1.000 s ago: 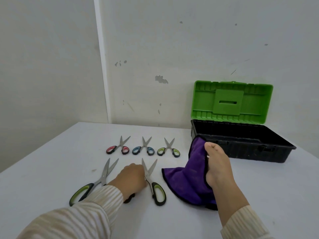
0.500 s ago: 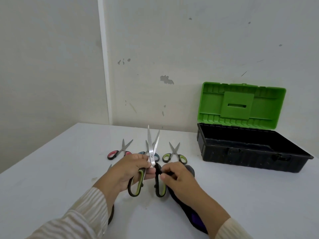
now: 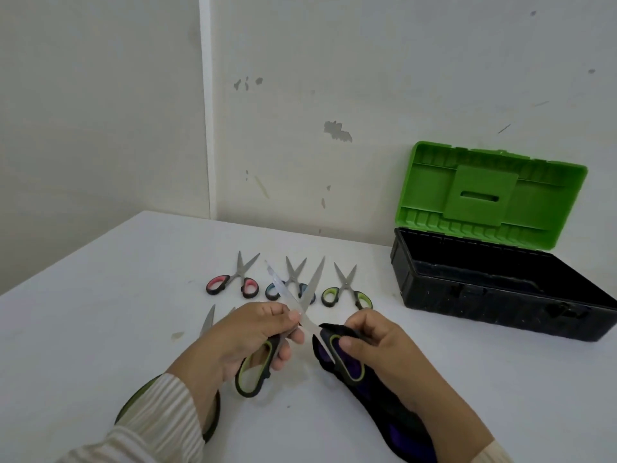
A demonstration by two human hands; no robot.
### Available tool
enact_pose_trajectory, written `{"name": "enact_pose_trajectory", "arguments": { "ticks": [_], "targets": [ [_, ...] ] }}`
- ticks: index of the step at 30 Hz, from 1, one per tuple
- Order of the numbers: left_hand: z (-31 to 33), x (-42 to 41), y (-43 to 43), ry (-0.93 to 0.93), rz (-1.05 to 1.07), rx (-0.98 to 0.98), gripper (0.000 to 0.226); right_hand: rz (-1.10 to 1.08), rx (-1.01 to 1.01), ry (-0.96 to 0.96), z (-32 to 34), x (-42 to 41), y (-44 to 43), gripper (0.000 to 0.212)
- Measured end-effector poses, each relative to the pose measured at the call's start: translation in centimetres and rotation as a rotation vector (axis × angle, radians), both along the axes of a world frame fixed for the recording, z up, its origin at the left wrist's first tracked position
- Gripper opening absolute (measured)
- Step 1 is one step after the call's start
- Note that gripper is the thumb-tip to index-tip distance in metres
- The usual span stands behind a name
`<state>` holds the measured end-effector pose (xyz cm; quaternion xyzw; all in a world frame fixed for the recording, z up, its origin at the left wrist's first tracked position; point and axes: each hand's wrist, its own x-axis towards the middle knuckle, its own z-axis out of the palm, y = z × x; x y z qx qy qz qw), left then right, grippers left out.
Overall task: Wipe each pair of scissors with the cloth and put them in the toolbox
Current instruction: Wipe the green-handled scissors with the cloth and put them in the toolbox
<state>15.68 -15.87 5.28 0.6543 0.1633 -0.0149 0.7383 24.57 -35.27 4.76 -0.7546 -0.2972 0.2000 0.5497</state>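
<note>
Table: scissors between left hand, right hand

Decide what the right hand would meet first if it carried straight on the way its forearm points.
Probably the small steel scissors with green-and-black handles, lying on the white table just beyond the right hand. Depth is unclear: if the hand is raised, it may pass over them.

Curled grips: left hand, right hand

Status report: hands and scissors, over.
Left hand grips one handle of large scissors, blades spread. Right hand grips other handle over purple cloth. Toolbox open.
</note>
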Motion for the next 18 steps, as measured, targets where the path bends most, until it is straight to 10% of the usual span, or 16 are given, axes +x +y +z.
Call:
{"name": "enact_pose_trajectory", "arguments": {
  "ticks": [6, 18],
  "targets": [
    [0.1, -0.4, 0.3, 0.075, -0.099, 0.116, 0.026, -0.343, 0.277, 0.296, 0.1, 1.9, -0.5, 0.01],
    [-1.5, 0.8, -2.3, 0.06, -0.085, 0.193, 0.022, -0.143, -0.202, -0.742, -1.0, 0.0, 3.8, 0.018]
  ]
}}
